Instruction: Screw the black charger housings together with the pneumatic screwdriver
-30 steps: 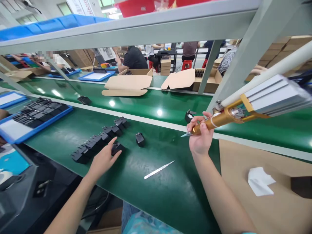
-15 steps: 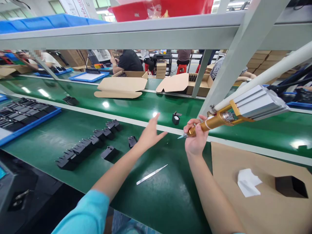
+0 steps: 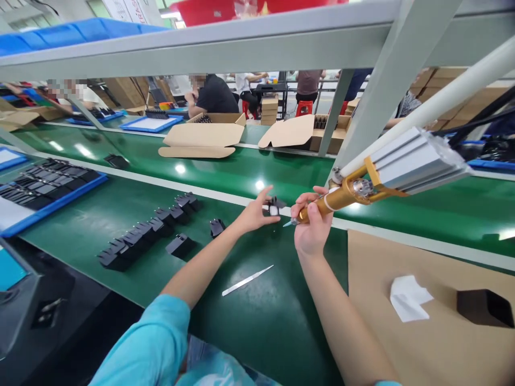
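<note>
My left hand (image 3: 254, 214) has its thumb and index finger around a small black plug adapter (image 3: 274, 208) with a white face, over the white strip at the belt's edge. My right hand (image 3: 314, 228) grips a gold cylindrical hand tool (image 3: 336, 199) with a pale pointed tip. That tip points left, close to the adapter. A silver block is fixed to the tool's rear. Beneath both hands, metal tweezers (image 3: 247, 280) lie on the green table (image 3: 277, 321). Two single black adapters, one nearer me (image 3: 181, 245) and one by my left forearm (image 3: 217, 228), sit left of it.
A row of black adapters (image 3: 148, 233) stands on the left, beyond it a blue tray (image 3: 60, 206) of adapters. On the right, cardboard (image 3: 374, 343) carries white paper (image 3: 409, 298) and a dark open box (image 3: 485, 308). A shelf beam (image 3: 201, 53) crosses above; people sit across the belt.
My left hand has reached the black adapter on the belt, closed its fingers around it and brought it left and nearer. My right hand and the tool have shifted slightly left.
</note>
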Demonstrator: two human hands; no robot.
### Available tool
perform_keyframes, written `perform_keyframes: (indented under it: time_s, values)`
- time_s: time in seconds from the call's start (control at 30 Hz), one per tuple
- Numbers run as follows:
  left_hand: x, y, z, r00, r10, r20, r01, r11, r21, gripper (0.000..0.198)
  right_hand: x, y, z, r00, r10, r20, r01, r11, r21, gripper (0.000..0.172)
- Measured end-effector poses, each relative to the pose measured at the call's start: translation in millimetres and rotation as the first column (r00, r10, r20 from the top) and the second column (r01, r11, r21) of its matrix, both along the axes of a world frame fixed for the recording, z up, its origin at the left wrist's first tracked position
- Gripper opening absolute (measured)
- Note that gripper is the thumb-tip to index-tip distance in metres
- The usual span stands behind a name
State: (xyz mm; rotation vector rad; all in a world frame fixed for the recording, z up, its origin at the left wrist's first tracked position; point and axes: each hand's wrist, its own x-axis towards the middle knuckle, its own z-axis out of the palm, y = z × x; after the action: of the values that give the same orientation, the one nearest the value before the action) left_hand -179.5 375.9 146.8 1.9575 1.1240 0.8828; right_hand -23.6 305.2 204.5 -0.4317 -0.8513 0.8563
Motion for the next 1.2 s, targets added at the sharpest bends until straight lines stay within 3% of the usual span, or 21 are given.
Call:
perform_keyframes:
  time_s: [0.13,0.2,0.27,0.4,0.47,0.6,0.73,0.83,1.0,1.1,1.2]
  values:
    - [-57.6,-60.2,7.0,0.961,-0.272,-0.046,0.254,0.939,-0.233,0.093,-2.5,-3.2,2.3,1.000,-0.003,0.031,0.003,1.000,-0.013,0.030]
    - [-74.5,-76.2,5.5,0.926,-0.376,-0.038,0.345,0.882,-0.320,0.089,-4.4,-4.8,3.8,0.999,0.001,0.043,0.000,1.000,-0.016,0.030]
    - [-79.4,-86.4,2.9,0.912,-0.409,-0.035,0.380,0.875,-0.300,0.086,-6.3,-6.4,5.0,0.999,0.006,0.053,-0.005,1.000,-0.017,0.030]
    - [-67.5,-102.0,-2.6,0.967,-0.212,-0.139,0.205,0.977,-0.064,0.082,-8.8,-9.3,5.7,0.998,0.028,0.058,-0.028,1.000,-0.007,0.029]
    - [-62.4,-106.7,-7.1,0.986,-0.098,-0.134,0.097,0.995,-0.011,0.075,-9.4,-10.9,5.8,0.997,0.034,0.066,-0.034,0.999,-0.007,0.029]
    - [-63.3,-104.0,-24.3,0.996,0.028,0.081,-0.019,0.994,-0.107,0.058,-11.0,-15.0,6.6,0.995,0.034,0.094,-0.032,0.999,-0.022,0.029]
    - [-65.4,-98.8,-42.1,0.949,0.176,0.260,-0.117,0.967,-0.226,0.040,-15.1,-20.7,8.1,0.994,0.056,0.098,-0.056,0.998,-0.005,0.029]
    - [-64.9,-104.6,-45.7,0.973,0.179,0.146,-0.158,0.977,-0.141,0.029,-19.8,-26.0,9.4,0.991,0.087,0.106,-0.088,0.996,0.006,0.027]
    - [-61.4,-118.3,-42.9,0.977,0.089,-0.194,-0.080,0.996,0.050,0.046,-28.2,-35.3,11.0,0.984,0.121,0.132,-0.124,0.992,0.009,0.030]
    - [-54.7,-122.8,-38.5,0.961,0.132,-0.243,-0.126,0.991,0.040,0.039,-32.1,-40.1,11.4,0.983,0.131,0.129,-0.135,0.991,0.021,0.033]
    - [-47.5,-127.4,-27.4,0.966,0.174,-0.193,-0.166,0.984,0.056,0.039,-35.0,-43.4,11.8,0.984,0.134,0.120,-0.138,0.990,0.027,0.032]
